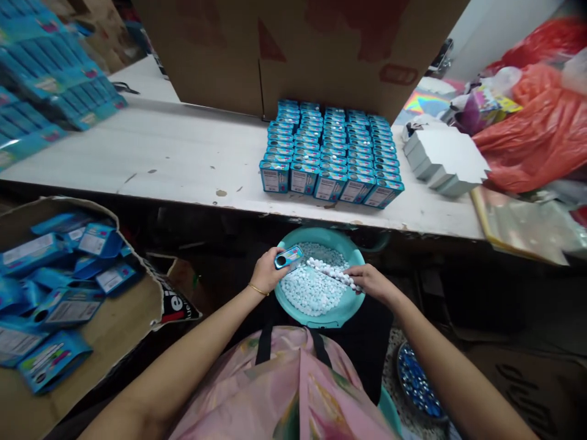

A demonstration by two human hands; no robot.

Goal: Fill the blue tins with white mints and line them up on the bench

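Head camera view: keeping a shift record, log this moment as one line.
left hand: holds blue tin | right hand: touching white pellets | teal basin: under both hands

A person's left hand (270, 272), wearing a gold bangle (258, 289), grips a small blue tin (290, 257) above a teal basin (321, 322) of white pellets (309, 290). The right hand (371, 283) touches a line of pellets (332, 272) reaching toward the tin. Rows of upright blue boxes (330, 153) stand on a white table (137, 146) beyond.
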